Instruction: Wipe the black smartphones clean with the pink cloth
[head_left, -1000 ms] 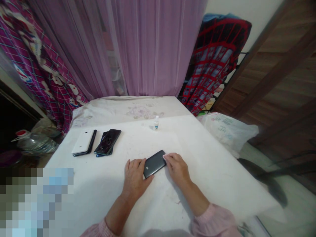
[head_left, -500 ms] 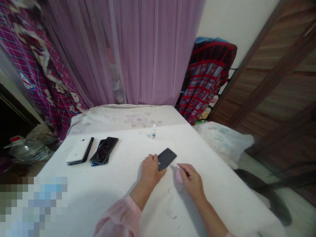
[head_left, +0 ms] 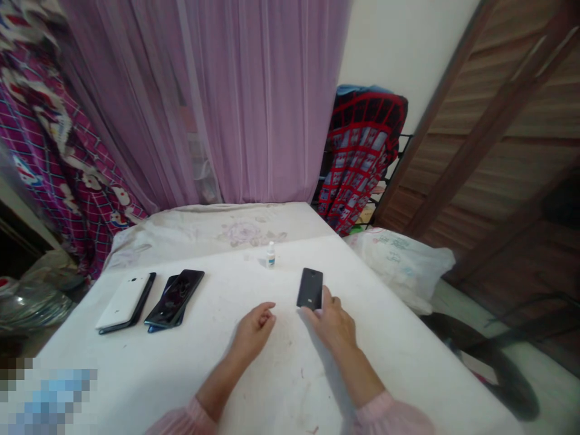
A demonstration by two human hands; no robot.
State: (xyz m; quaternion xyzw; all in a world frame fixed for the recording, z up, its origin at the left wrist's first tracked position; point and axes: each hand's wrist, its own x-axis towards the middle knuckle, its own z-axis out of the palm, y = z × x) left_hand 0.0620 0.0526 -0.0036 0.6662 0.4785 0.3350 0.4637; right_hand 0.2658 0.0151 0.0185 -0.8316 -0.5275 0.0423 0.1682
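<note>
A dark smartphone (head_left: 310, 285) lies back up on the white table cover, a small pale logo near its lower end. My right hand (head_left: 334, 323) grips that lower end, thumb on the left edge and fingers along the right. To the left, my left hand (head_left: 254, 329) is held above the cover, apart from the phone. Its fingers are curled in, and whatever they may hold is hidden. Beyond the hands stands a small white bottle (head_left: 270, 256) with a blue mark on its label. No pink object shows now.
At the left lie a white phone (head_left: 123, 302) on top of a dark one, and beside them a black glossy phone (head_left: 176, 297) over a blue one. A white plastic bag (head_left: 399, 263) sits beyond the table's right edge. Purple curtains (head_left: 267, 109) hang behind the table.
My left hand has let go of the phone and drawn left. My right hand now grips the phone, which has turned more upright. The pink object at my right hand is out of sight.
</note>
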